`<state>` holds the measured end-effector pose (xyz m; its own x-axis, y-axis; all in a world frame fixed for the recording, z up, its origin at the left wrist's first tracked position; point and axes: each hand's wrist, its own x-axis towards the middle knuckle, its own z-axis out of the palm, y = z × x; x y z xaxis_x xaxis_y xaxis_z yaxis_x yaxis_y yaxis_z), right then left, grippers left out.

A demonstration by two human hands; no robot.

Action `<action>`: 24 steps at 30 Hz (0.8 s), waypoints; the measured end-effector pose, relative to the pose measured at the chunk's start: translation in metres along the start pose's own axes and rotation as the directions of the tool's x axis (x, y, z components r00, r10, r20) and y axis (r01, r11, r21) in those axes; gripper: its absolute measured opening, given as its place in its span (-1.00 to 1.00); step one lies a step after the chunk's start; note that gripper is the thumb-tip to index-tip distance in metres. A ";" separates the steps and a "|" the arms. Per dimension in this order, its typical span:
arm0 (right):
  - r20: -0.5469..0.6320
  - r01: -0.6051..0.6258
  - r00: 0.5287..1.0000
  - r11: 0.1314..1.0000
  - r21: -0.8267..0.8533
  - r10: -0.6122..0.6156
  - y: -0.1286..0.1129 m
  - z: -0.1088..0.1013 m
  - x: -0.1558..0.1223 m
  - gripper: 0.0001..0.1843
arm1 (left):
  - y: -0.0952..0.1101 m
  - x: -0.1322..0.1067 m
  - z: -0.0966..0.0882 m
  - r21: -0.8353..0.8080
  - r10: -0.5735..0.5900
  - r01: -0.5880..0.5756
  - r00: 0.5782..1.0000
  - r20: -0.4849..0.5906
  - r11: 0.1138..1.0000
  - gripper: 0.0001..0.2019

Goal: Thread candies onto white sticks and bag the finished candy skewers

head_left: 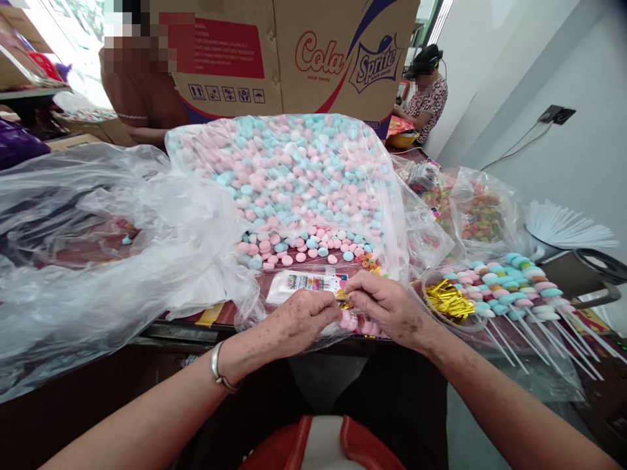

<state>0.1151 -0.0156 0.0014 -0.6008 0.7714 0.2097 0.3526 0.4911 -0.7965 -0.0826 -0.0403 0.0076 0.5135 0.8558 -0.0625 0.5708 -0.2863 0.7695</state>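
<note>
My left hand (296, 323), with a metal bangle at the wrist, is pinched closed at the table's front edge. Facing it, my right hand (386, 305) pinches too, its fingertips close to the left ones. A bit of shiny gold twist tie (345, 305) shows between them, at a small clear bag of pink candies (349, 320). Which fingers grip the tie and which the bag is partly hidden. Just behind lies a stack of white printed packets (304, 287). Loose pink and blue candies (301, 258) spill out behind the packets.
A large clear bag of pink, blue and white candies (294, 170) fills the middle. Crumpled plastic (196, 228) covers the left. At right stand a tub of gold twist ties (448, 300), candy skewers (509, 281) and a grey jug (578, 271). Two people are behind, beside a big carton (235, 39).
</note>
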 end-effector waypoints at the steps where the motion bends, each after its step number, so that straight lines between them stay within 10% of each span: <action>1: 0.012 0.103 0.995 0.991 -0.091 -0.102 -0.002 -0.005 0.001 -0.85 | 0.000 0.001 -0.002 -0.036 -0.029 0.030 0.999 0.026 0.999 -0.73; 4: 0.170 0.346 0.935 0.903 -0.254 -0.310 -0.005 -0.016 0.002 -0.77 | -0.002 0.001 -0.003 -0.129 -0.050 0.059 0.996 0.073 0.990 -0.74; 10: 0.396 0.470 0.866 0.765 -0.440 -0.304 -0.007 -0.019 -0.004 -0.81 | -0.004 -0.001 0.000 -0.209 0.045 -0.008 0.985 0.169 0.978 -0.79; 24: 0.455 0.652 0.758 0.521 -0.551 -0.467 -0.006 0.000 -0.013 -0.75 | -0.017 0.000 0.003 -0.240 -0.058 0.141 0.944 0.324 0.960 -0.67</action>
<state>0.1211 -0.0287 0.0035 -0.9465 0.1714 0.2735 0.1878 0.9816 0.0344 -0.0905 -0.0366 -0.0078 0.6593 0.6853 -0.3094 0.4669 -0.0505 0.8829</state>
